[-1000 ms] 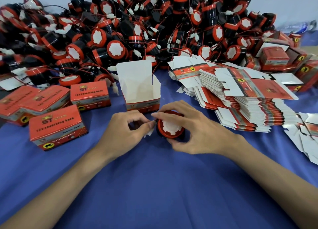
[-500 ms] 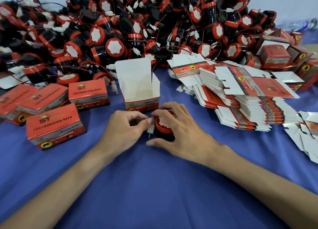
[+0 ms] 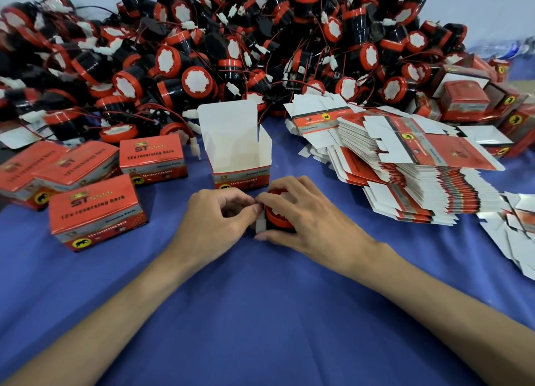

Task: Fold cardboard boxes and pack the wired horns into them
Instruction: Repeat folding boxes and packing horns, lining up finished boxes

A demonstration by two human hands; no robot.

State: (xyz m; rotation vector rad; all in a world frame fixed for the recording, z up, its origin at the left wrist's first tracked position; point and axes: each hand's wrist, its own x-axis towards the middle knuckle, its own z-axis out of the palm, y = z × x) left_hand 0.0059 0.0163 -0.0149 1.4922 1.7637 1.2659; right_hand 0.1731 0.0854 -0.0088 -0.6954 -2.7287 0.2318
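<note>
A second ago the white face of the horn (image 3: 277,215) was open to my view. Now my right hand (image 3: 307,220) has come over it, and its grip is curled round the red body from above. The grip of my left hand (image 3: 214,223) is closed in a pinch on the white connector (image 3: 260,226), which is now pressed against the side of the horn. The horn stands on the blue surface (image 3: 260,313), just in front of the open box (image 3: 240,153). I judge the wire is gathered, so lifting the horn into the box comes next.
</note>
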